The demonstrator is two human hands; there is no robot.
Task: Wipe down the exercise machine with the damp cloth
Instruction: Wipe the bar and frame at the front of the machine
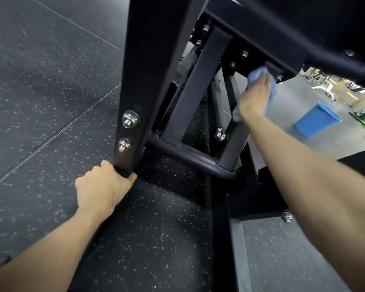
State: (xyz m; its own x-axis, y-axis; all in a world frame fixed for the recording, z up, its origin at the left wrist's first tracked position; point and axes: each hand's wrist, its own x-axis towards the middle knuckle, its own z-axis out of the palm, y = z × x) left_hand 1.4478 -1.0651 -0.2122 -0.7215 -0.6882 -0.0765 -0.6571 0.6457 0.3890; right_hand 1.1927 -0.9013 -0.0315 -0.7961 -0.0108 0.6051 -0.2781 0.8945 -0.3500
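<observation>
A black steel exercise machine is seen from above and close, standing on a dark rubber floor flecked with pale specks and crossed by thin tile seams. The frame is built of square matte tubes joined by a rounded crossbar, with bright hex bolts and washers at the joints.

The wiping step is judged to be under way. A damp blue cloth, soft and crumpled, is pressed by the right hand against the underside of an upper frame bar, deep inside the machine; the fingers lie over the cloth, and part of it hangs below the wrist. How tightly the cloth is gripped cannot be told.

The left hand is curled around the bottom end of the nearest upright, apparently for support.

Next, a sweep along the bar and around the bolt heads is likely called for, with firm pressure kept on the flat faces.

A blue plastic bin stands well apart on the grey floor beyond.
</observation>
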